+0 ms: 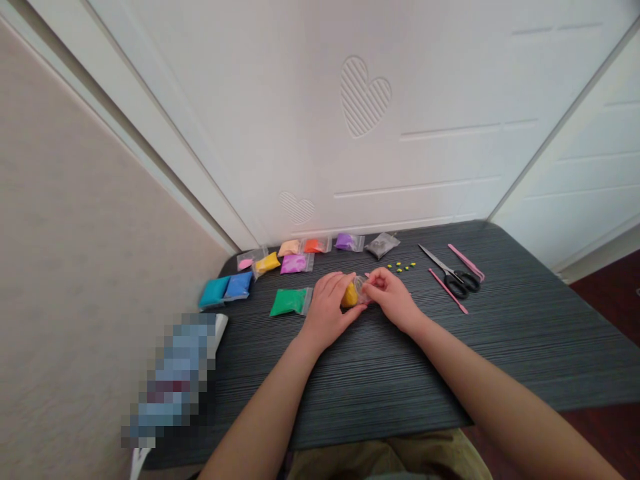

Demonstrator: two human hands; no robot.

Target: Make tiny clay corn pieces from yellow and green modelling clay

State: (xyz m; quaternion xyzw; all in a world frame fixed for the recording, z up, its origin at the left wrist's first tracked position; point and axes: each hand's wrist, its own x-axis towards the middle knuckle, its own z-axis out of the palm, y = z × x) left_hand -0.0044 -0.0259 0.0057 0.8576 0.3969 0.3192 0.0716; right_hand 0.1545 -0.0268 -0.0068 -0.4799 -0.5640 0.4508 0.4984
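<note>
A small clear bag of yellow clay (349, 295) lies between my two hands over the middle of the dark table. My left hand (327, 303) is curled around its left side, thumb below and fingers above. At the bag's clear end, my right hand (387, 293) pinches the plastic with thumb and forefinger. Just left of my left hand lies a bag of green clay (289, 301). Several tiny green-and-yellow pieces (400, 267) are scattered beyond my right hand. Part of a thin pink item shows behind my right fingers, mostly hidden.
Along the back lie bags of purple (345, 241), orange (313, 246), pink-violet (293, 265) and grey (383, 245) clay. Blue bags (238, 285) sit left. Black-handled scissors (456, 283), a pink stick tool (447, 291) and pink tweezers (466, 262) lie right. A blurred packet (175, 373) stands front left.
</note>
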